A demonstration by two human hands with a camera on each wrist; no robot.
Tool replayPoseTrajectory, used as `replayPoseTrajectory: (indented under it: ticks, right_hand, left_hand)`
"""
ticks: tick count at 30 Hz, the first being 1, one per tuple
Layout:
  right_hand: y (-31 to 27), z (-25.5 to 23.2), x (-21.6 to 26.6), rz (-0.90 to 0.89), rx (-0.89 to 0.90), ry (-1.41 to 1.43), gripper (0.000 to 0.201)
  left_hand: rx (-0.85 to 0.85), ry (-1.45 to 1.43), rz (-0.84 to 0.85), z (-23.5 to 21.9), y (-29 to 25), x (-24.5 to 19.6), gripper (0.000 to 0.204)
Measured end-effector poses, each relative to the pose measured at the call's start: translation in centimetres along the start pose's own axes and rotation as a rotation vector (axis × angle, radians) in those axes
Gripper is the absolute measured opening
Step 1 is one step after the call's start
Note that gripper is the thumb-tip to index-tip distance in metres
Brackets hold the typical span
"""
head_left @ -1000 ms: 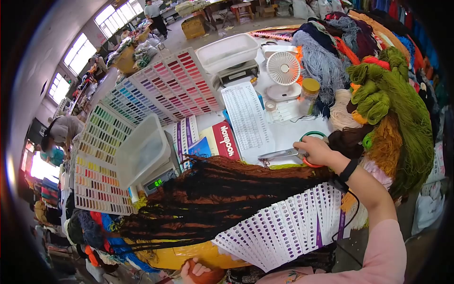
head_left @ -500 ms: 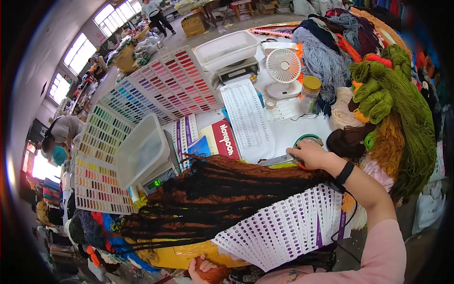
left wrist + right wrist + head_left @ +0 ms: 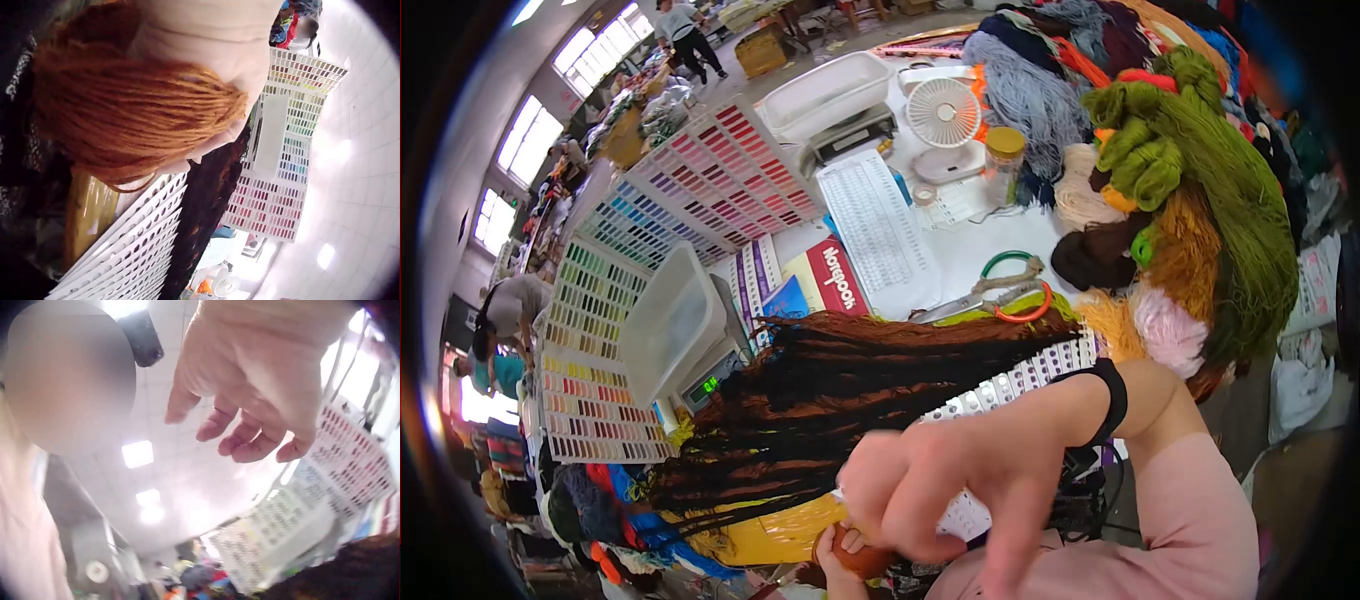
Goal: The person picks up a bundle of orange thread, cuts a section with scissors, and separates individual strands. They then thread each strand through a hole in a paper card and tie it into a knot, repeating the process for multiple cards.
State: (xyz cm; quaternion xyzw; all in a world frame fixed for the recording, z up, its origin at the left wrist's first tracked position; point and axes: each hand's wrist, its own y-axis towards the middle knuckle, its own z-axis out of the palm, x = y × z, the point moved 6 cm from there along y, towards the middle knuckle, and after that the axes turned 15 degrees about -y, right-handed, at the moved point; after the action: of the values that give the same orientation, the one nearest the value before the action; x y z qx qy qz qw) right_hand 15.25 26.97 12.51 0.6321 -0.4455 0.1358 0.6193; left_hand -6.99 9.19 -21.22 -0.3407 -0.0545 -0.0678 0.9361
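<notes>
My left grip [image 3: 838, 562] is clamping the rust skein [image 3: 131, 112] beside the yellow wrapping [image 3: 790, 524]; I'm judging it light, soft, tangle-prone, and favouring its bunched end. My right grip [image 3: 965, 475] is hanging apart, empty.

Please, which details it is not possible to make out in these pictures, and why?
- Writing on the sheet, head view: too small.
- Exact figure on the display, head view: small and blurred.
- Part of the card fan, head view: behind the right hand.
- Most of the left hand's fingers, left wrist view: behind the rust yarn.
</notes>
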Motion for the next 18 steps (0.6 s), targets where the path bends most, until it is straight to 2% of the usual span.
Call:
replayPoseTrajectory:
  ticks: [1, 3, 6, 18]
  right_hand:
    - [0.7, 0.9, 0.7, -0.048, -0.002, 0.100, 0.028]
    - [2.3, 1.3, 2.1, -0.228, -0.025, 0.161, 0.041]
    - [3.3, 1.7, 2.5, -0.315, -0.046, 0.193, 0.042]
    - [3.3, 2.2, 2.3, -0.350, -0.083, 0.221, 0.048]
  left_hand:
    - [0.018, -0.006, -0.012, 0.4, 0.5, 0.0, 0.032]
    - [0.024, -0.004, -0.025, 0.6, 0.5, 0.1, 0.032]
    - [0.018, 0.010, -0.028, 1.1, 0.8, 0.4, 0.032]
    - [0.007, 0.027, -0.036, 1.6, 0.7, 1.2, 0.033]
